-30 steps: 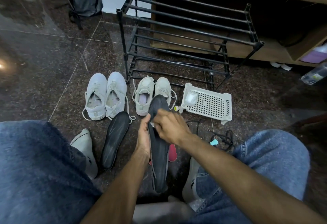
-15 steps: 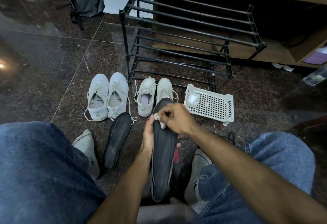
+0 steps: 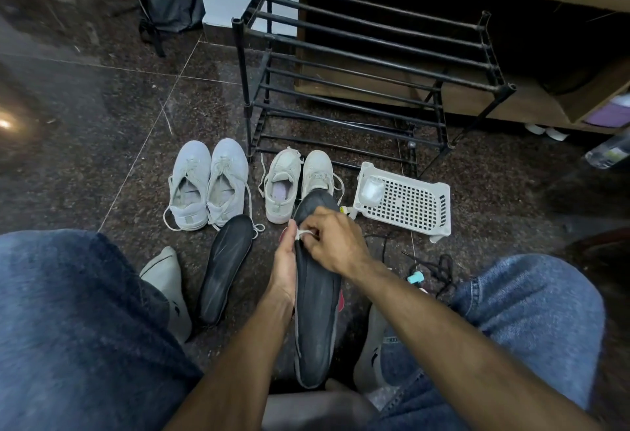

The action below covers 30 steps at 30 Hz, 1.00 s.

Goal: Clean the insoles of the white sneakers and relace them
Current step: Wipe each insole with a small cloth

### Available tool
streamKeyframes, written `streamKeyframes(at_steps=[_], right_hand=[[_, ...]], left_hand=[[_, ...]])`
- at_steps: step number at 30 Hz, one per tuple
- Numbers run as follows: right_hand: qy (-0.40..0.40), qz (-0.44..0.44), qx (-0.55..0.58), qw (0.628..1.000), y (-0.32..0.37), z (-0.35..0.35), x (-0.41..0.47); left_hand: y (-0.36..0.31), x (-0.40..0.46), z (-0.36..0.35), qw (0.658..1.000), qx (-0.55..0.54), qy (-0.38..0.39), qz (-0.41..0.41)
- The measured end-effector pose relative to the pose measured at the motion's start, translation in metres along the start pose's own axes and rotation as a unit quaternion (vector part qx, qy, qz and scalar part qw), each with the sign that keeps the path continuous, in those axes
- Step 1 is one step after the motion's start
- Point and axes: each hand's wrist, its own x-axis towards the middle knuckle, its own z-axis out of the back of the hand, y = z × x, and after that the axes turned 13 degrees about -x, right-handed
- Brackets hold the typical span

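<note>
Insole [image 3: 317, 311], dark and long, stands tilted between your knees, toe end up and heel end down near your lap. Your left hand [image 3: 284, 267] holds it along its left edge, fingers reaching behind it, thumb at the front. Your right hand [image 3: 332, 243] crosses over the upper part, its grip pinching a small white wipe [image 3: 303, 234] against the surface. A second insole [image 3: 226, 267] lies flat on the floor [image 3: 102, 117] just left of your left hand, its toe touching a lace of the grey-white sneakers [image 3: 209, 183]. That pair sits side by side, toes pointing away from you, laces loose. To its right a smaller white pair [image 3: 298, 181] stands at the foot of the black rack [image 3: 375, 66], the held insole hiding part of the right shoe. A white basket [image 3: 405, 202] lies on the floor right of them, with a small pale object in its near-left corner. Black laces [image 3: 436, 267] are heaped beside your right knee.
</note>
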Motion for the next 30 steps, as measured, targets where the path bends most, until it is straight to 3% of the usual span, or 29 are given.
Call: streamKeyframes(at_steps=[6, 8, 11, 16, 21, 26, 30], right_hand=[[-0.044, -0.136, 0.070, 0.987, -0.030, 0.019, 0.031], [-0.021, -0.113, 0.113, 0.987, -0.023, 0.017, 0.022], [-0.013, -0.034, 0.064, 0.997, -0.011, 0.008, 0.004], [-0.047, -0.121, 0.060, 0.990, -0.035, 0.017, 0.026], [-0.009, -0.010, 0.040, 0.999, -0.022, 0.014, 0.004], [-0.041, -0.063, -0.002, 0.997, -0.036, 0.021, 0.019], [-0.008, 0.057, -0.015, 0.998, -0.015, 0.017, 0.000]], left_hand=[[0.007, -0.002, 0.002, 0.991, 0.033, 0.074, 0.103], [0.005, -0.002, 0.000, 0.993, 0.038, 0.065, 0.091], [0.006, -0.001, -0.004, 0.996, 0.029, 0.055, 0.064], [0.007, 0.000, 0.001, 0.990, 0.080, 0.072, 0.086], [0.006, 0.003, 0.001, 0.992, 0.074, 0.077, 0.064], [0.006, 0.001, -0.001, 0.990, 0.078, 0.081, 0.083], [0.002, 0.007, 0.002, 0.995, 0.059, 0.057, 0.052]])
